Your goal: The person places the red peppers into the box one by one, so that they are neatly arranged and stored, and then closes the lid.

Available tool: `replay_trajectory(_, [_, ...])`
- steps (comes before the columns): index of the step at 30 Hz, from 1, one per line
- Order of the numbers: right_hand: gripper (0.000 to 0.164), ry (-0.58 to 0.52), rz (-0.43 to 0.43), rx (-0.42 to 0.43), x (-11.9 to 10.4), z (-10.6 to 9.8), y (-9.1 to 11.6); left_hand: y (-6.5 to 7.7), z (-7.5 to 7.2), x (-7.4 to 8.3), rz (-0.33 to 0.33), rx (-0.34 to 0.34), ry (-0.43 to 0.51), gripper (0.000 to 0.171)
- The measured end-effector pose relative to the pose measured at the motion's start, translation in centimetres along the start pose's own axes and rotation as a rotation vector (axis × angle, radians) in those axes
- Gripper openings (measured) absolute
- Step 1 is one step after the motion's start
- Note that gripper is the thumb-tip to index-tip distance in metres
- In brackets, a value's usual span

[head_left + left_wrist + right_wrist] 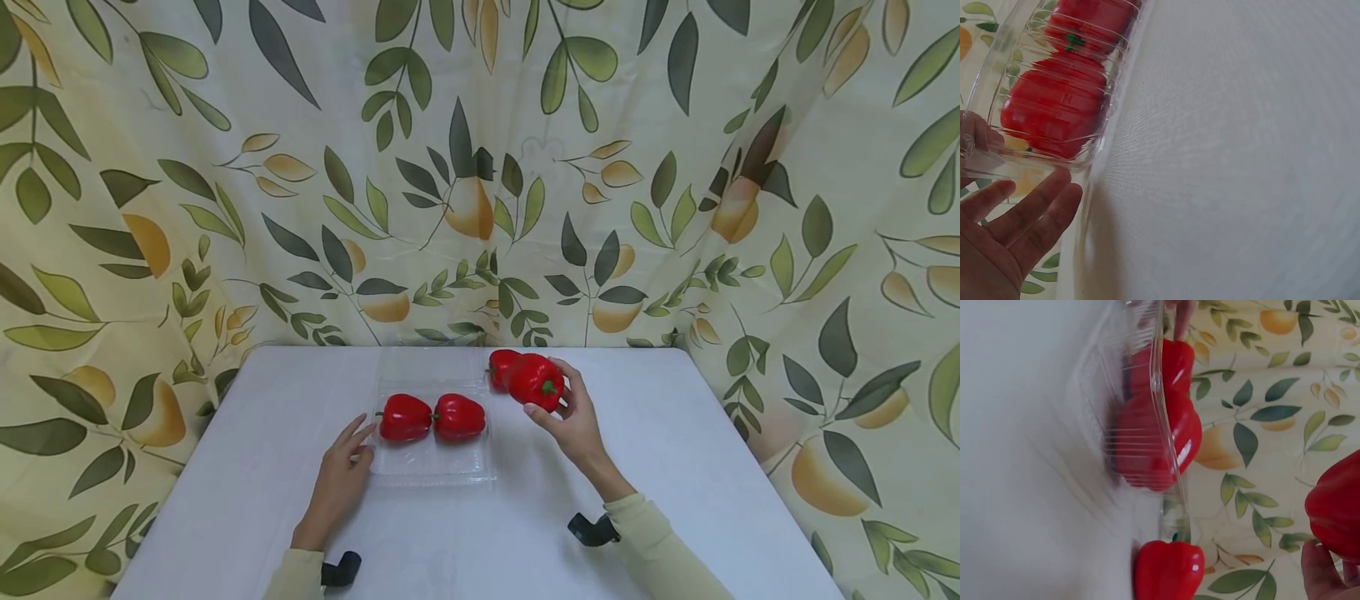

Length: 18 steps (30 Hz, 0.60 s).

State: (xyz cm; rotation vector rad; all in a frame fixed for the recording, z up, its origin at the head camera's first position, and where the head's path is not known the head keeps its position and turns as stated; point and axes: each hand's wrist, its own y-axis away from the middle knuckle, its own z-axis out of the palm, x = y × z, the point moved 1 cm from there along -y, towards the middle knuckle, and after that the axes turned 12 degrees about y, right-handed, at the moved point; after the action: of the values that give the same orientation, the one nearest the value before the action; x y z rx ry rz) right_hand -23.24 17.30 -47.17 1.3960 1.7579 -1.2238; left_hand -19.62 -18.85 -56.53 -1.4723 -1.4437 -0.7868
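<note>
Pepper [536,382] in hand [576,422], outside tray rim [433,480]

Dim, diffuse light, slight blur.

Peppers [460,417]: glossy, solid red; stems [553,387], bright green. Box [427,465]: clear, colourless, with ribbed lines. Table [240,467]: plain white. Curtain [300,225]: cream ground, printed green, dark-grey and golden leaves, yellow-orange fruit. Sleeves [656,533]: plain pale yellow-green. Wrist cameras [592,531]: black.

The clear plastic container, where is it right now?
In the head view, the clear plastic container sits left of centre on the white tabletop, beside the left hand, with two red bell peppers inside.
</note>
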Motion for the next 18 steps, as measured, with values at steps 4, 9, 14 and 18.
replay_trajectory(4, [0.082,0.007,0.002,-0.008,0.0,0.5,0.4,0.0,0.0,0.0,-0.002,-0.001,-0.001,0.041])
replay_trajectory(9, [0.081,0.026,-0.009,-0.022,0.1,1.2,0.8,-0.1,0.1,0.0,0.019,0.011,-0.007,0.041])
replay_trajectory(14, [0.079,0.028,0.002,-0.026,0.0,2.0,1.1,0.0,0.1,-0.1,0.025,0.018,-0.018,0.041])
replay_trajectory(18, [0.079,0.0,0.007,-0.041,0.0,2.6,1.3,0.0,0.0,-0.1,0.014,0.011,-0.008,0.041])
